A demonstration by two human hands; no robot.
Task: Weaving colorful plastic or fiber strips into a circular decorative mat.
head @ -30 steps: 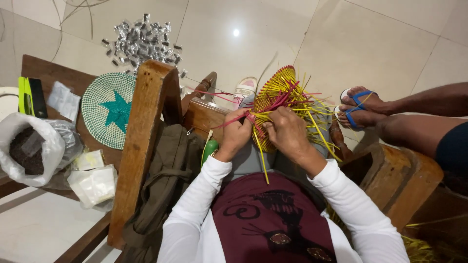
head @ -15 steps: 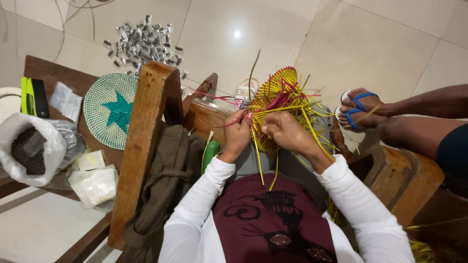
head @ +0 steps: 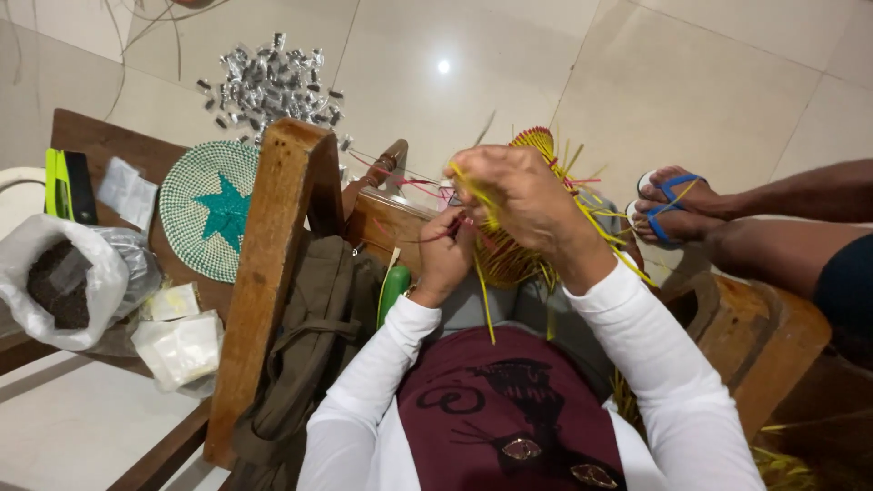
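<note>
A half-woven round piece of yellow and pink strips (head: 536,145) sits in front of my chest, loose yellow strands sticking out of it. My right hand (head: 518,195) is raised over it, fingers closed around a few yellow strands. Lower and to the left, my left hand (head: 446,255) pinches thin pink strips against the piece's underside. Much of the weave is hidden behind my right hand.
A finished green and white round mat with a teal star (head: 207,209) lies on the wooden bench (head: 273,273). Beside it are a plastic bag of dark material (head: 59,282), small white packets (head: 177,341) and an olive bag (head: 309,355). Another person's sandalled feet (head: 673,205) rest at the right. Silver bits (head: 268,86) litter the floor.
My right hand has risen and pulled yellow strands upward and toward me, covering more of the weave. The left hand stays under the piece, shifted slightly lower.
</note>
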